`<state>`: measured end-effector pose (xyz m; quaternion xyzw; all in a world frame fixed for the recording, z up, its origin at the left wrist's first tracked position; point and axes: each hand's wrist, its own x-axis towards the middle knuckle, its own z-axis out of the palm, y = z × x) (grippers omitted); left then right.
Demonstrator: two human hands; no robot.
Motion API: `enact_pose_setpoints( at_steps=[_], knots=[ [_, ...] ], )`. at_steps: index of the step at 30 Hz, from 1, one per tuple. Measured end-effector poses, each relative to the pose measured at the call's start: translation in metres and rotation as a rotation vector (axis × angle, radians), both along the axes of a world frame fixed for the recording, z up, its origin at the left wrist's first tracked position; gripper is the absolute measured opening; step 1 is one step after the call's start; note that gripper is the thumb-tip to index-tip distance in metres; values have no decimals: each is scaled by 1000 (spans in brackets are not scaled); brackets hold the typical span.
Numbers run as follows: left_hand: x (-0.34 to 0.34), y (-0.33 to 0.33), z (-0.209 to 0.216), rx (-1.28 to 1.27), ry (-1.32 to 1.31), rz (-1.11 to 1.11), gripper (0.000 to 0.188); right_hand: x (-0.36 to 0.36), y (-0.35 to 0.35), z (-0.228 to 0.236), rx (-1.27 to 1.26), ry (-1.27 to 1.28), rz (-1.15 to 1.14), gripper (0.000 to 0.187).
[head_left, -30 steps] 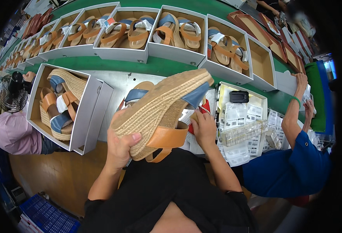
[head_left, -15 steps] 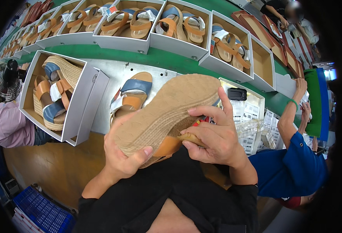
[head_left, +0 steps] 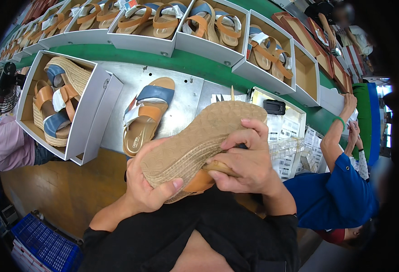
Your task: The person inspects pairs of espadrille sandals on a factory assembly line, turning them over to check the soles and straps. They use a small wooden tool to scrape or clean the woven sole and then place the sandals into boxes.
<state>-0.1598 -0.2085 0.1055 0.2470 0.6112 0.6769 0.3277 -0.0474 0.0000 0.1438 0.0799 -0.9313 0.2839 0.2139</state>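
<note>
A wedge sandal (head_left: 195, 138) is held sole outward in front of my chest, with its tan patterned sole and braided side showing. My left hand (head_left: 152, 183) grips one end, thumb along the braid. My right hand (head_left: 249, 161) is closed at the other end, fingertips against the wedge's side. A short tan stick-like piece (head_left: 220, 167) is pinched in it against the sandal; its exact kind is unclear. An orange strap (head_left: 199, 182) shows below. Behind, a matching sandal (head_left: 155, 95) with blue and orange straps lies on a metal plate (head_left: 186, 113).
At left, an open shoe box (head_left: 90, 118) holds a sandal pair. More boxed sandals (head_left: 222, 31) line the bench's far side. A white tray (head_left: 302, 131) carries labels and a black device (head_left: 274, 107). A co-worker's blue sleeve (head_left: 331, 195) is close at right; a fan (head_left: 4, 86) stands left.
The held sandal has shifted slightly right and down, turning its sole more toward me. My right fingers have closed in; the red and yellow bit beside them no longer shows.
</note>
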Motion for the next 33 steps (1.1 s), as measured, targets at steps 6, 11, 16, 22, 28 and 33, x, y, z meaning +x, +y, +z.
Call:
enact_pose_setpoints(
  at_steps=[6, 11, 16, 22, 28, 33],
  knots=[
    [-3, 1, -2, 10, 105, -59, 63, 9, 2, -1, -40, -21, 7, 18],
    [-1, 4, 0, 10, 113, -44, 62, 6, -6, -9, 41, 69, -41, 18],
    [0, 0, 1, 30, 28, -62, 62, 15, 0, 0, -20, -5, 21, 17],
    [0, -1, 3, 6, 35, -71, 62, 15, -4, 1, 4, -2, 8, 17],
    [-1, -1, 4, 13, 49, -89, 62, 13, -13, 0, 41, 49, -50, 18],
    [1, 1, 2, 18, -13, -49, 63, 15, -4, 5, -14, -20, 17, 20]
  ],
)
